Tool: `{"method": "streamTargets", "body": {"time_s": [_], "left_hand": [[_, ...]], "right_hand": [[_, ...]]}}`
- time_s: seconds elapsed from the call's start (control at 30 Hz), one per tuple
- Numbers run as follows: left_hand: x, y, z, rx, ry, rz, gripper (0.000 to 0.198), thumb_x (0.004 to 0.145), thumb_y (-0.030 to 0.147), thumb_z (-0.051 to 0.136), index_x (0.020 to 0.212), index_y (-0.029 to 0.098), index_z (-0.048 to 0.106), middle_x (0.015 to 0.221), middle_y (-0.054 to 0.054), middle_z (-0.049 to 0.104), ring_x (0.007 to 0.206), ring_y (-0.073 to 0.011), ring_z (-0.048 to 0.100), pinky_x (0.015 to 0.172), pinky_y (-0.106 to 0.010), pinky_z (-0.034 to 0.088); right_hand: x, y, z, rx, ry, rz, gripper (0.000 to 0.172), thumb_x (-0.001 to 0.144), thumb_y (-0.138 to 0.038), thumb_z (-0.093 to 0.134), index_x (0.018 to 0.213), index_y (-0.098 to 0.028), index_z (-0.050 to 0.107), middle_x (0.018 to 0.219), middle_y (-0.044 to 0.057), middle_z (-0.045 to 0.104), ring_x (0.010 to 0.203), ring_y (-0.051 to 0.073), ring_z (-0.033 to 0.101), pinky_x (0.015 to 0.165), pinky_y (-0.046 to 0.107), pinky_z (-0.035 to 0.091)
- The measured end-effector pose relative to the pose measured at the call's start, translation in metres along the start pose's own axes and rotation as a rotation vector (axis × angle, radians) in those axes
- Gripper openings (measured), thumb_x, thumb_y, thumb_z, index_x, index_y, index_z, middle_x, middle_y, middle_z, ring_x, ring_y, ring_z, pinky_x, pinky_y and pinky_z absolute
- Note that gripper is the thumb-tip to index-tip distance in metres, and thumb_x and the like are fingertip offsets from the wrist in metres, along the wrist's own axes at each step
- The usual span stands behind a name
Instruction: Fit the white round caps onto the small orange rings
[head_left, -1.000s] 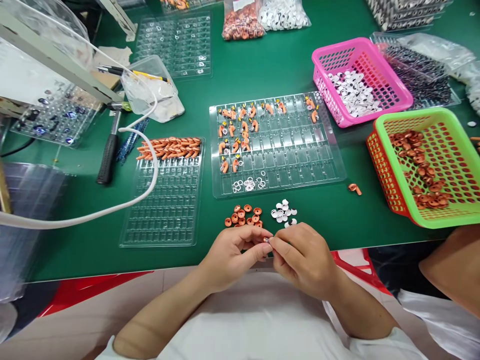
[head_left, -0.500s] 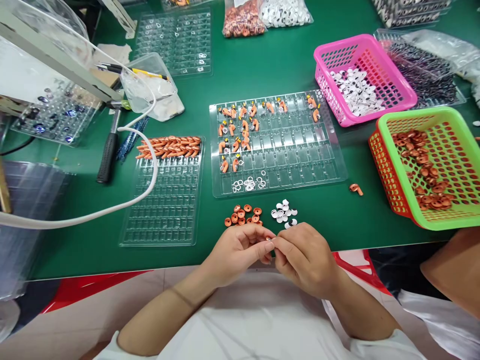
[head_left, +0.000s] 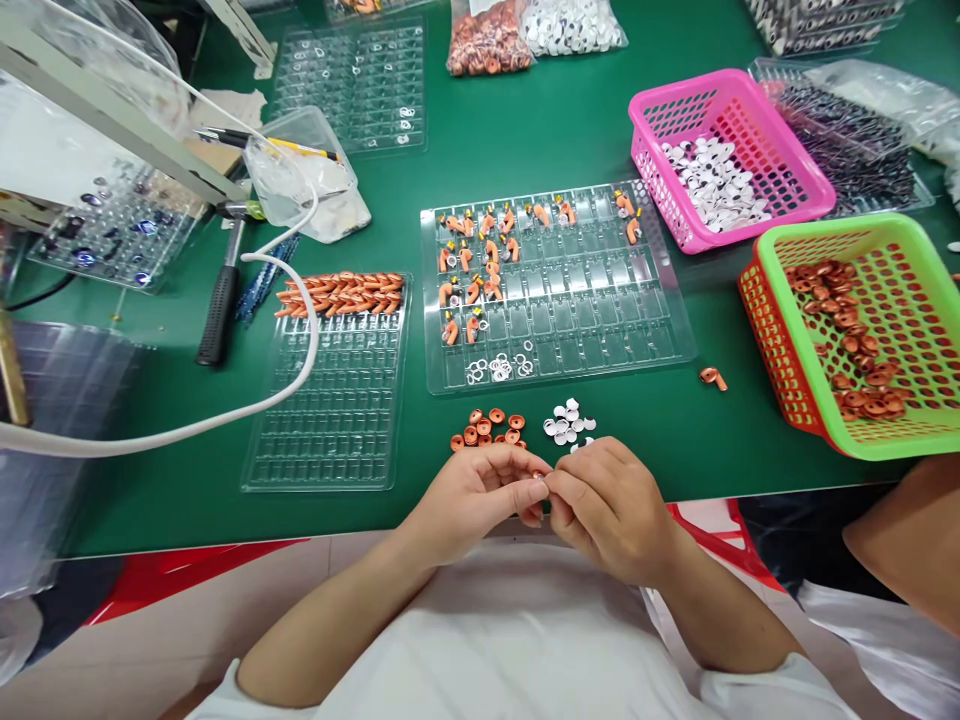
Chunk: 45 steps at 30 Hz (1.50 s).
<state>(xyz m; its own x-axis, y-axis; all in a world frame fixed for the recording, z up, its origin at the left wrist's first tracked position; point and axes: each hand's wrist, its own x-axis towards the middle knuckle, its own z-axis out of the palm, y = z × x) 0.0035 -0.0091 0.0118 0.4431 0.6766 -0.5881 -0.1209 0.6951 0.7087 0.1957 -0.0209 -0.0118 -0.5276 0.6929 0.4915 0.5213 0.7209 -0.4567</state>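
Note:
My left hand (head_left: 484,500) pinches a small copper-coloured part (head_left: 538,476) between thumb and fingers, close to the table's front edge. My right hand (head_left: 611,510) is closed against it, its thumb and forefinger meeting at the same part; whether it grips something else there is hidden. Just beyond my left hand lies a pile of round copper-coloured caps (head_left: 487,430). White and black discs (head_left: 568,424) are heaped beyond my right hand. Farther off, a clear tray (head_left: 555,290) carries several copper-coloured earbud-shaped pieces (head_left: 491,250) and loose silvery rings (head_left: 501,368).
Another clear tray (head_left: 322,420) with stacked copper-coloured stems (head_left: 341,293) lies left, near a hammer (head_left: 221,300) and a white cable (head_left: 300,375). At right stand a pink basket (head_left: 806,185) and a green basket (head_left: 862,440). One copper-coloured piece (head_left: 712,377) lies alone on the table.
Both hands stay pinched together at the same spot, with my right hand tilted very slightly. The view has shifted a few pixels; nothing else visibly differs.

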Motion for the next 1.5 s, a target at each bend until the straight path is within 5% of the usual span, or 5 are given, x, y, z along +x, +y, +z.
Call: {"method": "streamTargets", "body": {"time_s": [0.6,0.87,1.03,1.5], "left_hand": [[-0.001,-0.003,0.002,0.078,0.136,0.214,0.021,0.072,0.021,0.082,0.092,0.016,0.077,0.081,-0.005,0.076,0.070,-0.0155,0.070,0.070,-0.027,0.063],[-0.001,-0.005,0.004,0.095,0.138,0.307,0.017,0.078,0.017,0.077,0.094,0.017,0.077,0.090,-0.005,0.079,0.085,-0.0202,0.075,0.079,-0.028,0.063],[-0.001,-0.003,0.009,0.133,0.192,0.334,0.015,0.083,0.020,0.071,0.097,0.016,0.075,0.086,-0.004,0.078,0.078,-0.0170,0.074,0.073,-0.025,0.064],[0.008,0.001,0.017,0.107,0.321,0.276,0.006,0.079,0.016,0.067,0.083,0.014,0.071,0.074,-0.002,0.075,0.068,-0.0143,0.072,0.064,-0.021,0.060]], "right_hand": [[0.009,-0.008,0.000,0.318,0.130,0.334,0.018,0.086,-0.010,0.058,0.099,-0.023,0.057,0.082,0.003,0.065,0.075,0.017,0.062,0.067,0.032,0.053],[0.011,-0.009,-0.002,0.600,0.023,0.573,0.013,0.085,-0.010,0.056,0.089,-0.022,0.058,0.079,0.000,0.060,0.071,0.013,0.056,0.064,0.027,0.048],[0.014,-0.011,0.005,0.515,0.152,0.528,0.015,0.085,-0.008,0.056,0.089,-0.022,0.057,0.080,0.000,0.060,0.073,0.014,0.056,0.066,0.027,0.049],[0.009,-0.010,0.021,0.203,0.195,0.335,0.023,0.082,-0.005,0.059,0.099,-0.019,0.055,0.087,0.007,0.063,0.080,0.020,0.059,0.069,0.035,0.052]]}}
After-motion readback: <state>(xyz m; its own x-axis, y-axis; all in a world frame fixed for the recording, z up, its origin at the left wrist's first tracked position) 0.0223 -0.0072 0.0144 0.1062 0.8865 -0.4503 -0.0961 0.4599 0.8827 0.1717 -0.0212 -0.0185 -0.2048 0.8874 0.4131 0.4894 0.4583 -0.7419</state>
